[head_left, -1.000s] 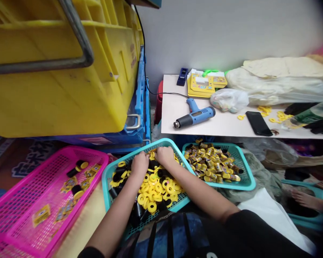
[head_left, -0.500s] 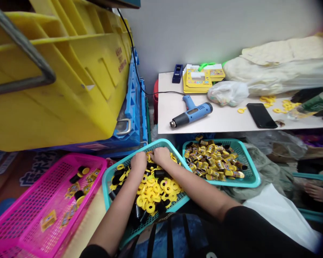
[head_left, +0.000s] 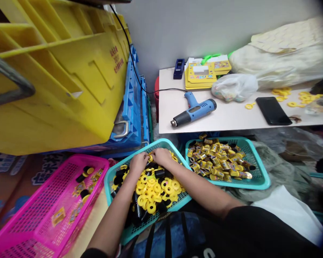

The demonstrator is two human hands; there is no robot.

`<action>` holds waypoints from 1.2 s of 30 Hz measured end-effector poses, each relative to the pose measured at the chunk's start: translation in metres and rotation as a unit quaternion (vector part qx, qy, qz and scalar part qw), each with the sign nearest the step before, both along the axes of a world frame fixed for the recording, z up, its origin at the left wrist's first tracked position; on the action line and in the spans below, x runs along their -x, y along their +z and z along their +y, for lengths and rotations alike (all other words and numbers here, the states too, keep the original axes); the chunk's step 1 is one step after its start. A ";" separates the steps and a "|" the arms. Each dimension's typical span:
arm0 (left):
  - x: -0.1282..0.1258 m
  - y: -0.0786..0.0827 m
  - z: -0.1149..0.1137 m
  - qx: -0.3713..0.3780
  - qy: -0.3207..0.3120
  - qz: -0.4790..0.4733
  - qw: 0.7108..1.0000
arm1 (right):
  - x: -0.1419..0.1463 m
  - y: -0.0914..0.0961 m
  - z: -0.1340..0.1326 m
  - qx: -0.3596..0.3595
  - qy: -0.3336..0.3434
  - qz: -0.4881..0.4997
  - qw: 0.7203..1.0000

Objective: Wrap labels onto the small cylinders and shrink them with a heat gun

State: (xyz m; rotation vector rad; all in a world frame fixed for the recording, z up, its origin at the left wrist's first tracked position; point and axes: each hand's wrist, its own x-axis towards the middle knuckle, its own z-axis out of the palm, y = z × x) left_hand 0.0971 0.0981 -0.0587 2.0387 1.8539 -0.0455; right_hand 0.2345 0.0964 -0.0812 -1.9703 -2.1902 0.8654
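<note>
Here the left hand (head_left: 137, 162) and right hand (head_left: 161, 156) curl close together over yellow plastic rings (head_left: 150, 188) and black cylinders (head_left: 159, 174) in a teal basket (head_left: 163, 143); any grip cannot be told. Right of that basket, a second basket (head_left: 258, 182) carries foil-wrapped packets (head_left: 218, 159); left of it sits a pink basket (head_left: 80, 159); beyond it, a heat gun (head_left: 193, 111) lies on the bench (head_left: 231, 122).

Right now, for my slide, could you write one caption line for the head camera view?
The left hand and right hand reach among yellow rings and black tubes in a teal plastic basket.
</note>
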 end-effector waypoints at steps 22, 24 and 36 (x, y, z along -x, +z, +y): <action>0.043 0.058 -0.007 -0.159 -0.160 0.090 0.970 | -0.004 -0.003 -0.004 -0.041 0.096 0.010 0.995; 0.017 0.039 0.009 -0.148 -0.190 0.097 0.966 | -0.006 -0.001 -0.007 -0.045 0.116 0.007 0.992; 0.013 -0.004 0.021 -0.154 -0.171 0.034 0.973 | -0.015 0.009 -0.009 -0.017 0.154 0.008 0.988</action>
